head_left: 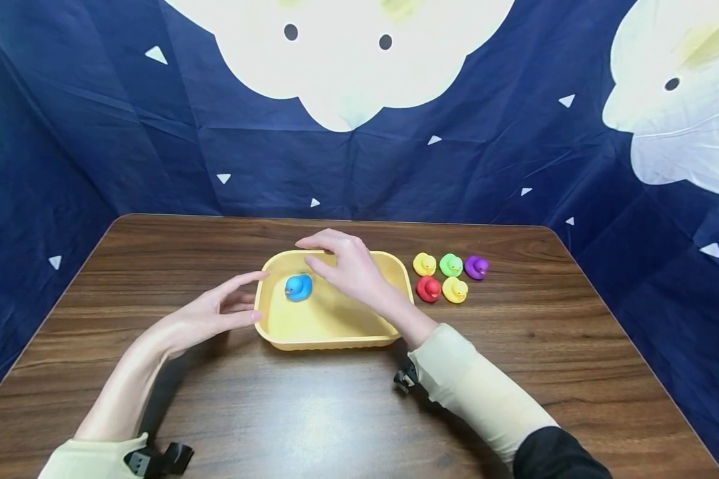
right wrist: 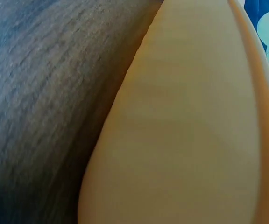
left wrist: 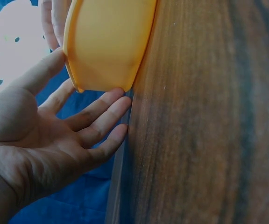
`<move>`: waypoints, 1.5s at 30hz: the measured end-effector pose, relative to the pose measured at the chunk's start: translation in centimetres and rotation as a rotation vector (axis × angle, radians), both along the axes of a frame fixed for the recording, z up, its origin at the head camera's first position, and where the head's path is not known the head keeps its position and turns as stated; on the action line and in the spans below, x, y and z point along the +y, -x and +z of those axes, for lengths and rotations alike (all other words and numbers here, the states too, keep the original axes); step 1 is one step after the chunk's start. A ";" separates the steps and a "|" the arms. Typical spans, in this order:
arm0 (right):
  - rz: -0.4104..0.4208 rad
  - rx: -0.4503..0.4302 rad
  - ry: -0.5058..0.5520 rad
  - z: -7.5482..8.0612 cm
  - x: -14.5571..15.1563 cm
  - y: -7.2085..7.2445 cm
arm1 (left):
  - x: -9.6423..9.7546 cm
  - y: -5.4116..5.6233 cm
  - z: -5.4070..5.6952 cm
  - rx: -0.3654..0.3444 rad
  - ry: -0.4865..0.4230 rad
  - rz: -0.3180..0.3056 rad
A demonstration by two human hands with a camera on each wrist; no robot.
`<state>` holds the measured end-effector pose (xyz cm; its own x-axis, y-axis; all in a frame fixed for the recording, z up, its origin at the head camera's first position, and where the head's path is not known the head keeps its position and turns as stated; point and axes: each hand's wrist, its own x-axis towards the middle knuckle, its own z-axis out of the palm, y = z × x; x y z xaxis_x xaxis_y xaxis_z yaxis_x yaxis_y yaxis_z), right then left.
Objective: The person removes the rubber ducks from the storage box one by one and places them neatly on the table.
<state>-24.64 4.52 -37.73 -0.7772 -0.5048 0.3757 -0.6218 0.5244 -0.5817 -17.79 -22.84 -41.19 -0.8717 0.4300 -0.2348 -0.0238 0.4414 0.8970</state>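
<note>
A yellow tray [head_left: 335, 342] stands on the table, with one blue rubber duck [head_left: 298, 287] inside toward its left end. My left hand [head_left: 216, 309] is at the tray's left end, thumb and fingers fairly straight, fingertips touching its rim. In the left wrist view, that hand [left wrist: 55, 121] spreads its fingers against the tray's end wall [left wrist: 106, 51]. Over the middle of the tray, to the right of the duck, my right hand [head_left: 353, 266] has thumb and fingers apart and nothing between them. The right wrist view shows mostly the tray's outer side [right wrist: 181, 121]; the right hand is hidden there.
Several rubber ducks stand in two rows right of the tray: yellow [head_left: 424, 264], green [head_left: 451, 265] and purple [head_left: 477, 267] behind, red [head_left: 428, 289] and another yellow duck [head_left: 455, 290] in front. A dark blue cloth [head_left: 263, 159] with white clouds hangs behind the wooden table [head_left: 263, 419].
</note>
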 end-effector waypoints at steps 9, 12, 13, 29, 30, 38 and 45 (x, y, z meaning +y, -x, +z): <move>0.023 -0.054 -0.045 -1.2 -0.9 0.1 | -0.1 0.0 -0.1 0.017 -0.005 -0.011; 0.019 -0.069 -0.076 -1.5 -1.0 0.2 | -0.1 0.0 -0.2 0.016 -0.005 -0.012; 0.017 -0.073 -0.087 -1.6 -1.0 0.2 | -0.1 0.0 -0.2 0.014 -0.006 -0.012; 0.046 -0.097 -0.128 -3.2 -1.6 0.4 | -0.1 -0.2 0.0 0.020 -0.051 -0.023; 0.050 -0.097 -0.126 -3.3 -1.6 0.4 | -0.1 -0.2 0.0 0.018 -0.048 -0.019; 0.075 -0.106 -0.147 -3.4 -1.5 0.5 | 0.0 -0.1 -0.2 0.018 -0.039 -0.008; 0.071 -0.129 -0.173 -3.6 -1.5 0.6 | -0.1 -0.1 -0.3 0.019 -0.048 -0.009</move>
